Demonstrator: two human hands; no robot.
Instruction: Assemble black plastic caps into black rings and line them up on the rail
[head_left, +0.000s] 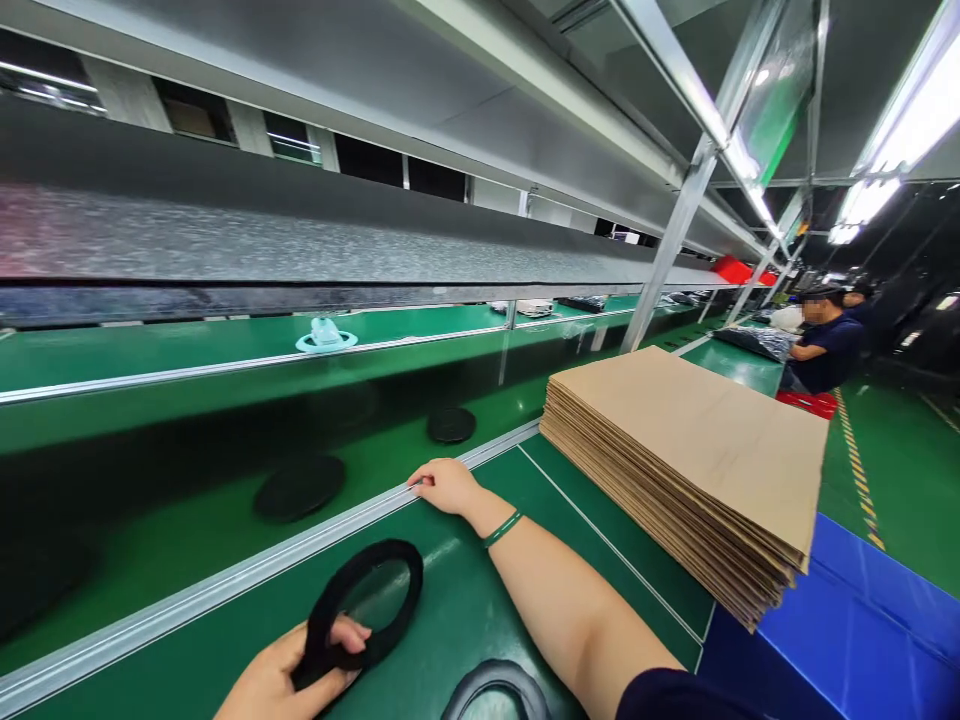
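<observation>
My left hand (pixel 289 672) grips a black oval ring (pixel 411 590) at its near end, thumb through the opening, and holds it tilted over the green work surface (pixel 420 650). A second black ring (pixel 499 672) lies on that surface, partly cut off by the bottom of the view. My right hand (pixel 448 484) reaches across to the metal rail (pixel 300 535) along the belt. Its fingers are curled together at the rail, and whatever they may hold cannot be made out. A green bangle (pixel 502 528) circles the right wrist. Both hands are apart.
Black round pieces (pixel 300 488) lie on the dark green belt (pixel 390 450) beyond the rail. A stack of cardboard sheets (pixel 690 430) stands at the right, beside a blue surface (pixel 862 610). Farther back are a light blue ring-shaped item (pixel 326 338) and a seated person (pixel 821 340).
</observation>
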